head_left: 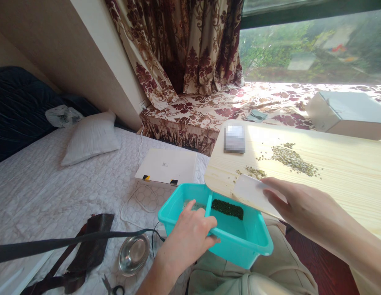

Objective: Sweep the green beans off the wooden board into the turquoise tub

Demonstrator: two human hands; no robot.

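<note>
A turquoise two-compartment bin [261, 239] sits at my lap, below the table's edge. My left hand [193, 229] grips it at the near rim by the divider, index finger stretched over the left compartment. Dark green beans [227, 209] lie in the right compartment; a small pale scattering [196, 206], partly behind my fingers, is in the left. My right hand [285, 200] holds a flat white card [250, 191] against the tabletop near the bin. Just beyond the card is a small heap of mung beans [254, 172], and farther back spreads a larger patch of beans [293, 159].
The pale wooden table [347, 164] bears a small blurred packet [235, 138]. On the bed are a white box [165, 166], a metal bowl [134, 254], scissors [112, 287], a dark bag [94, 239] and a pillow [92, 139]. A black strap [70, 240] crosses the lower left.
</note>
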